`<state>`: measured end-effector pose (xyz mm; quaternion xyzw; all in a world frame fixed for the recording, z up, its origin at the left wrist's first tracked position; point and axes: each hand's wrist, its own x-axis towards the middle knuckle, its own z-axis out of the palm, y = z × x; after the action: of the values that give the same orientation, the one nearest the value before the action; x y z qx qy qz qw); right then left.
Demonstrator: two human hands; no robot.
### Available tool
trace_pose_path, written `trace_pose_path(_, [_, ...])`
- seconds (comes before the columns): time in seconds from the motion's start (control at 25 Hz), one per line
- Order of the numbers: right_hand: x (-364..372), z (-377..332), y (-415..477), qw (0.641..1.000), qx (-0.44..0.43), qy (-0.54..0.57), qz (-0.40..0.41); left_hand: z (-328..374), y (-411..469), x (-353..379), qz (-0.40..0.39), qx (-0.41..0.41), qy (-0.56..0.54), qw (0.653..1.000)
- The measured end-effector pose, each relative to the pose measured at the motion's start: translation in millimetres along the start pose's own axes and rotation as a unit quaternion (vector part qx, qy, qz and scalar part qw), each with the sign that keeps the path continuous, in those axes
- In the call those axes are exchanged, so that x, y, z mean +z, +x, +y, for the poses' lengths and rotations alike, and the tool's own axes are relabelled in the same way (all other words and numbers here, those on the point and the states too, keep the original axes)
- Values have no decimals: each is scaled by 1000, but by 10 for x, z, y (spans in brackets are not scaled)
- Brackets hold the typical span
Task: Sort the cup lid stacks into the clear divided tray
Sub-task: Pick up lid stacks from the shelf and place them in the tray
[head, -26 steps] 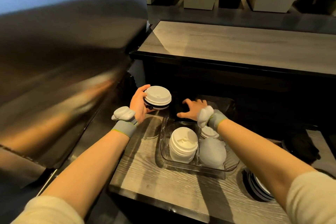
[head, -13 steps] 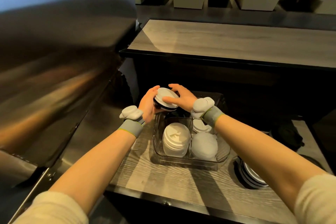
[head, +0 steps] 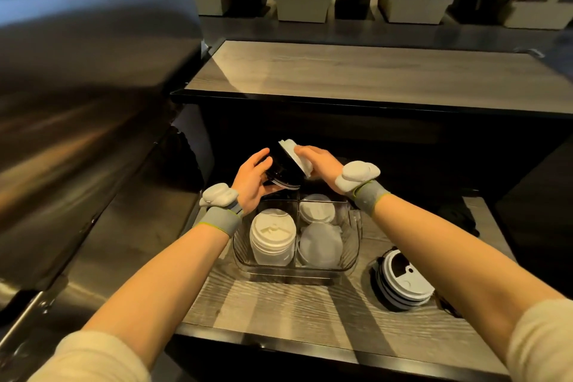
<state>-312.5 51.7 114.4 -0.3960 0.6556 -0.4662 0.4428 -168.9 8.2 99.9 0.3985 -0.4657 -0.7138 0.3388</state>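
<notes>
A stack of black lids with a white lid on top is tilted on its side above the far left part of the clear divided tray. My left hand holds its black underside and my right hand grips the white top. In the tray, a tall white lid stack fills the near left compartment. A frosted lid stack sits near right and a white lid stack far right.
A black and white lid stack lies on the wooden counter right of the tray. A large steel surface rises on the left. A raised wooden bar top runs behind, with a dark bag at the right.
My left hand carried the stack rightward over the tray's back. My right hand left the tray and took hold of the top, and the stack tipped onto its side.
</notes>
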Motion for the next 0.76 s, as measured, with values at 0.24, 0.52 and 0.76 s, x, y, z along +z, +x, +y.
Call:
trace_pose_path(0.24, [-546, 301, 57, 929, 30, -369, 22, 22, 116, 0, 87, 2, -33, 996])
trace_pose_path(0.52, [-386, 489, 169, 838, -14, -543, -44, 30, 156, 8, 101, -14, -45, 994])
trace_pose_path(0.76, [18, 90, 41, 974, -74, -189, -103, -4, 88, 58, 66, -25, -15, 997])
